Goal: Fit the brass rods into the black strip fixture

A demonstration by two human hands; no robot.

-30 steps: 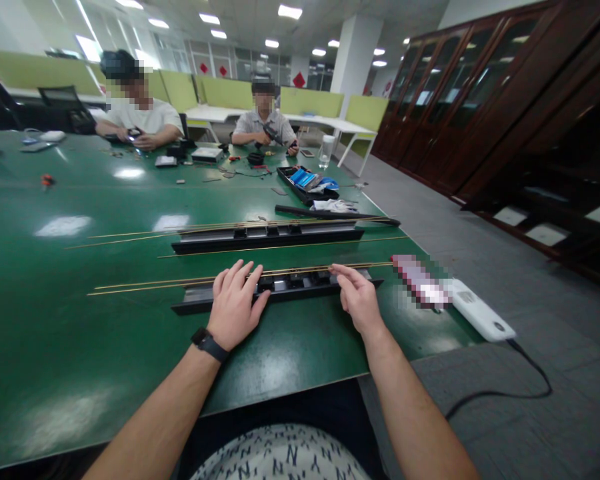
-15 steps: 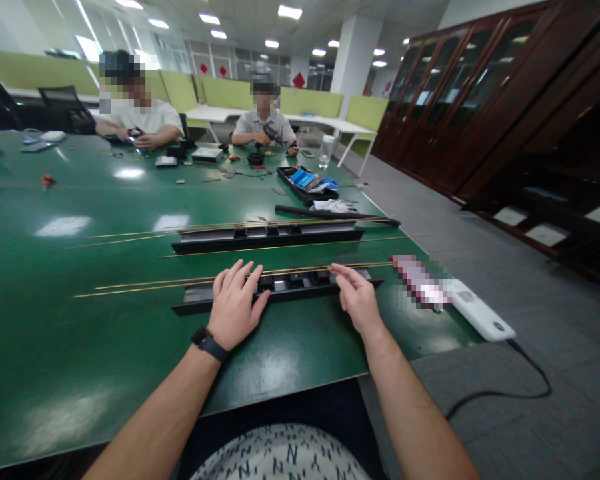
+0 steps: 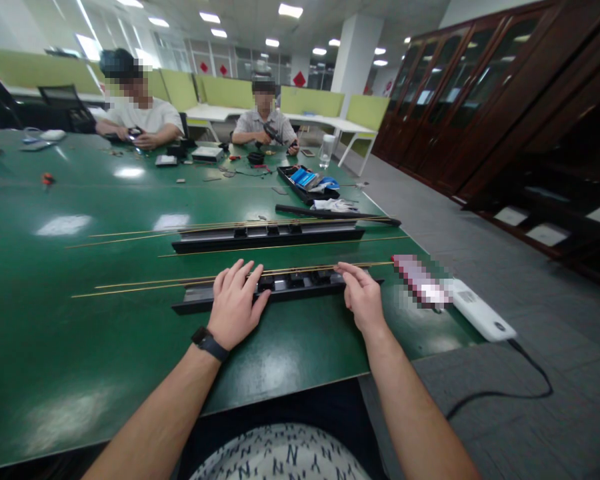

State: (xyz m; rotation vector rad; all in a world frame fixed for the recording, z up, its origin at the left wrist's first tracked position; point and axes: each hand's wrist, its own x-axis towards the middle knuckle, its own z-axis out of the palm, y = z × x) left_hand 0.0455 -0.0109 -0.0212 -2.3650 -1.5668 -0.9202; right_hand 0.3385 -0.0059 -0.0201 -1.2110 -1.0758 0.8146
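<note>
My left hand (image 3: pixel 236 303) rests with spread fingers across a long black channel-shaped rail (image 3: pixel 307 291), its fingertips over the thin brass-coloured rods (image 3: pixel 147 285) that run along it. Toward the rail's other end, my right hand (image 3: pixel 364 297) has thumb and forefinger pinched together at one of these rods. The fingers partly hide that spot. Small black blocks (image 3: pixel 297 277) sit inside the rail. Past it lies a second black rail (image 3: pixel 270 241) with similar rods along its top, and a single rod (image 3: pixel 280 247) lies between the two rails.
Right of my hands are a phone (image 3: pixel 420 280) in a red case and a white device (image 3: pixel 483 312) with a black cable, near the table's edge. Farther back lie a black tube (image 3: pixel 340 215), gloves (image 3: pixel 333 205) and a black tray (image 3: pixel 307 195). Two people sit across the green table (image 3: pixel 105 373).
My right hand has slid slightly to the right along the rail, still pinching. A front rod's left tip has shifted marginally left. My left hand has stayed in place.
</note>
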